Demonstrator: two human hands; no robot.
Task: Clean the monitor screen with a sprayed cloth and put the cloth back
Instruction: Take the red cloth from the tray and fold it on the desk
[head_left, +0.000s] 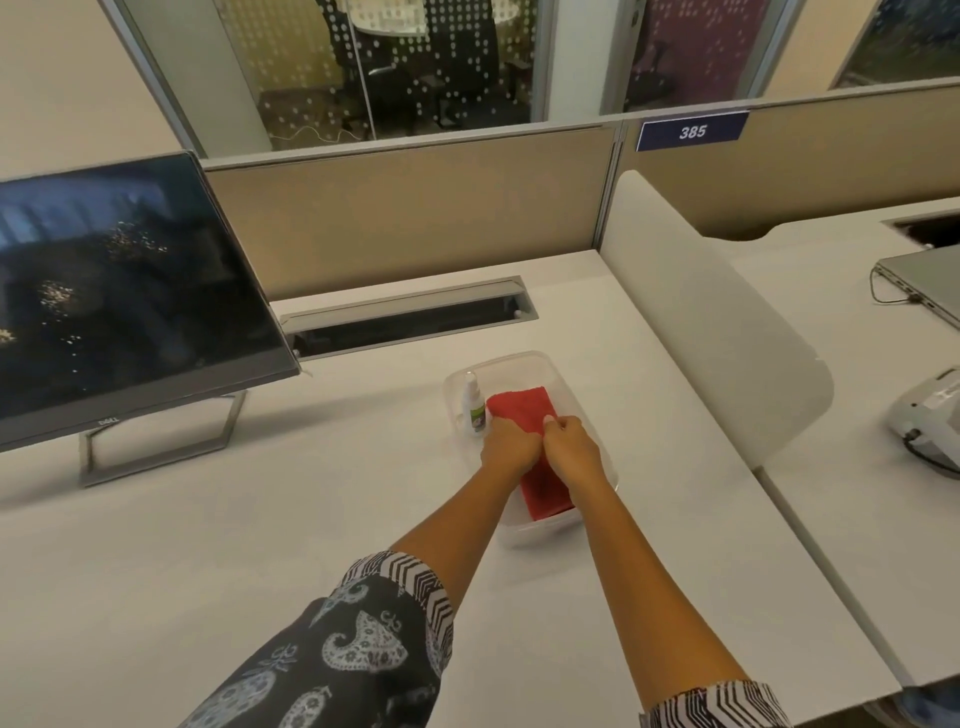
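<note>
A folded red cloth (519, 408) lies inside a clear plastic tray (540, 364) on the white desk. A small white spray bottle (475, 405) with a green label stands at the tray's left side. My left hand (509, 447) and my right hand (571, 447) are side by side over the middle of the cloth, fingers curled down onto it and gripping it. The dark monitor (119, 306) stands on its metal stand at the left, its screen off and speckled with light spots.
A cable slot (410, 317) runs along the desk behind the tray. A white divider panel (717, 332) rises to the right. Beyond it lie a grey laptop (919, 280) and a pale device (930, 421). A beige partition (415, 218) backs the desk.
</note>
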